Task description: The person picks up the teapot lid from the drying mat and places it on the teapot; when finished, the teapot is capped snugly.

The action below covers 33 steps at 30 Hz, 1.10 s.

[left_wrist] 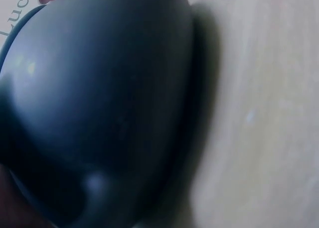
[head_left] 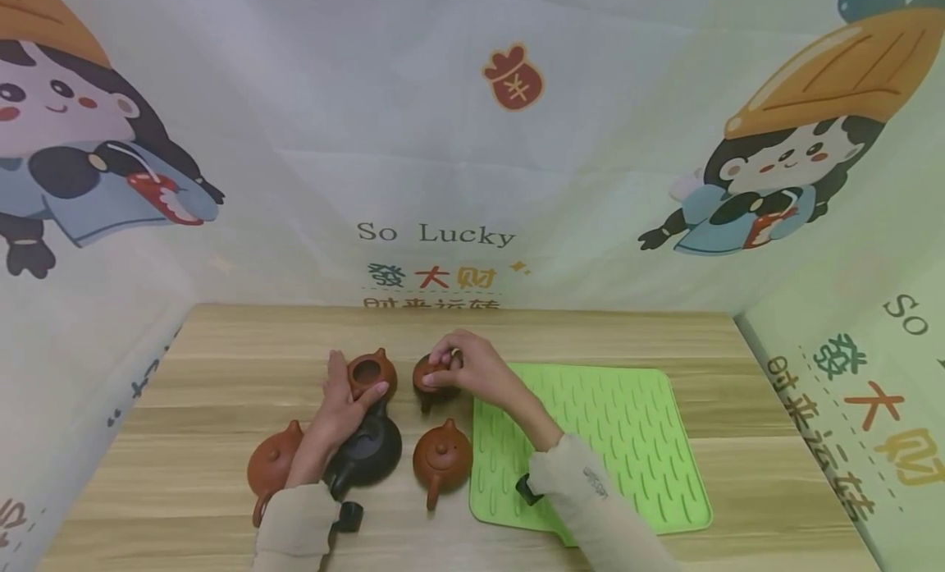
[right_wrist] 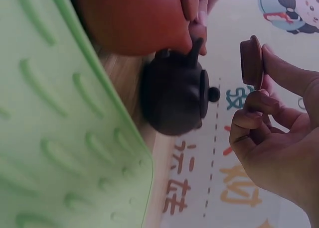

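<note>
In the head view my left hand holds a lidless reddish-brown teapot, fingers along its left side and thumb at its front. My right hand pinches a small reddish-brown teapot lid between thumb and fingers. In the head view this hand is over a dark brown teapot, which has its own knobbed lid on. Beneath my left wrist stands a black teapot, which fills much of the left wrist view.
A lidded orange-brown teapot stands left of a green ridged mat. Another orange-brown teapot is at the far left, partly behind my left forearm. A printed cloth hangs behind the wooden table.
</note>
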{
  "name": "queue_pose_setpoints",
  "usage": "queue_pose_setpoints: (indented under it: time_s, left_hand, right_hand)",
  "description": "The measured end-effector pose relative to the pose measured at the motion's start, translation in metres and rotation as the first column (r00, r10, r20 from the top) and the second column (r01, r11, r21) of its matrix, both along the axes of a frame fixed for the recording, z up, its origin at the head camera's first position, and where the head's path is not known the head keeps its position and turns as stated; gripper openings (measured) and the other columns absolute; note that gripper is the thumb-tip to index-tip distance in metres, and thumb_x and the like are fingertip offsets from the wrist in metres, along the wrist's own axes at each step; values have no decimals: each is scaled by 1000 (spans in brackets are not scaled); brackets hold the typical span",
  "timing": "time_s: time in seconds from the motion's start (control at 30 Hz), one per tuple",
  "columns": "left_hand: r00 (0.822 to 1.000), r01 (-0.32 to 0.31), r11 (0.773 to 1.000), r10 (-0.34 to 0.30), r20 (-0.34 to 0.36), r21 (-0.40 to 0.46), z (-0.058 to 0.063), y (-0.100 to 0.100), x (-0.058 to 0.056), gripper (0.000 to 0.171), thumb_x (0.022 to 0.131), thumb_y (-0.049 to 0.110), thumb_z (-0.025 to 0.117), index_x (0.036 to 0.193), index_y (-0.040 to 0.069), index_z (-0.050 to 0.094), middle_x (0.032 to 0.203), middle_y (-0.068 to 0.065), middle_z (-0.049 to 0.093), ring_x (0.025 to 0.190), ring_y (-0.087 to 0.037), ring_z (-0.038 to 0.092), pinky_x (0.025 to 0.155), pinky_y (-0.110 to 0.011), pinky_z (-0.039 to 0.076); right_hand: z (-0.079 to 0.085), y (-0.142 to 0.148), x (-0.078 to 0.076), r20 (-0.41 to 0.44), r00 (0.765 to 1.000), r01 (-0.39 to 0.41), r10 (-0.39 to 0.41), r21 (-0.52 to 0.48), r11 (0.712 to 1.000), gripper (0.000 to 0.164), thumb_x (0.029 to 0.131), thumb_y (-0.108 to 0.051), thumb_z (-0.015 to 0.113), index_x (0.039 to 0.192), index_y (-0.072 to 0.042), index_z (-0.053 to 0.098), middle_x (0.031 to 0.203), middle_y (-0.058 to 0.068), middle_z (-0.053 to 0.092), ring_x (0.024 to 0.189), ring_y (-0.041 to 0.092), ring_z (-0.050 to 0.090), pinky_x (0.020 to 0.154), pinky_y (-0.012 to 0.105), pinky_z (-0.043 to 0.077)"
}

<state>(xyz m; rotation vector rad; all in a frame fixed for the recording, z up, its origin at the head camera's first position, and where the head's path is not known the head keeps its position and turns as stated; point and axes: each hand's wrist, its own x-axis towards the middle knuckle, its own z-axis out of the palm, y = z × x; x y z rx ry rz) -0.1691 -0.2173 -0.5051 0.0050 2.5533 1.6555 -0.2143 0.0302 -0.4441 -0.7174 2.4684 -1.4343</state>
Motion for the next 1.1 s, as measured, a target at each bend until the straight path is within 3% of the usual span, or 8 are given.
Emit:
queue_pose_setpoints:
  time_s: [0.23, 0.47, 0.77, 0.97, 1.1]
  left_hand:
    - [1000, -7, 1000, 7, 4, 4, -2, 1, 0, 101, 111, 10, 63, 162, -20, -19, 171, -43, -24, 156, -66, -25, 127, -76, -13]
    - [999, -11, 999, 13, -46, 40, -5, 1, 1, 104, 109, 13, 67, 162, -21, -16, 169, -46, -23, 152, -70, -26, 124, -80, -13]
    - [1000, 4, 1000, -4, 11, 21, 0, 0, -1, 102, 111, 10, 62, 162, -19, -22, 170, -43, -28, 151, -70, -29, 126, -78, -11]
    - [996, 6, 999, -1, -90, 52, -16, -6, -2, 119, 108, 39, 71, 163, -18, -18, 169, -46, -24, 147, -76, -28, 122, -83, -11]
    - [995, -7, 998, 13, -94, 66, -15, -5, 1, 123, 106, 43, 73, 164, -18, -16, 169, -47, -22, 146, -77, -28, 122, -83, -13]
  right_hand:
    - [-3, -19, -5, -2, 1000, -20, 20, 9, 1000, 22, 91, -9, 91, 104, 0, 76, 96, 6, 67, 77, 5, 54, 73, 19, 49]
    - [-5, -35, -10, -22, 999, -31, 32, 34, 999, 21, 92, -11, 90, 104, -1, 77, 97, 5, 66, 80, 5, 55, 76, 19, 50]
    - [-2, -55, -18, -45, 999, -27, 29, 45, 999, 19, 93, -13, 89, 103, -2, 78, 95, 4, 67, 80, 6, 54, 76, 20, 48]
    - [-3, -67, -20, -29, 999, -35, 36, 34, 999, 20, 91, -13, 91, 101, -2, 78, 95, 3, 67, 82, 3, 52, 77, 18, 47]
    - [-5, -74, -22, -23, 999, -39, 40, 49, 998, 19, 92, -14, 91, 100, -2, 78, 94, 1, 65, 82, 4, 52, 76, 18, 45]
